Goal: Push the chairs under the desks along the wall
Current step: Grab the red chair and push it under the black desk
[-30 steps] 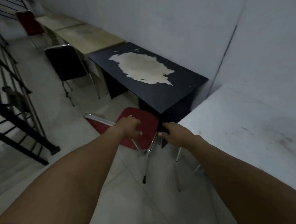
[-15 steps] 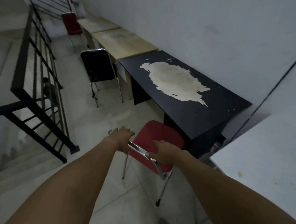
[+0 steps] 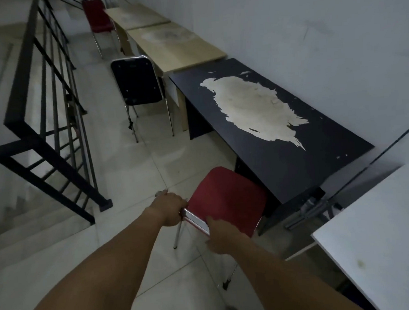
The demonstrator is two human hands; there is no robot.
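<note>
Both hands grip the chrome top rail of the red chair [image 3: 227, 198]: left hand [image 3: 169, 210] at its left end, right hand [image 3: 223, 236] at its right. The seat points toward the black desk [image 3: 282, 165], its front at the desk's near corner.

Red chair [image 3: 227, 198] partly under worn black desk [image 3: 282, 165]

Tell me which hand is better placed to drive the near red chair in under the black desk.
Probably the left hand: it grips the red chair's chrome back rail at the outer end, away from the black desk. The right hand grips nearer the desk.
</note>
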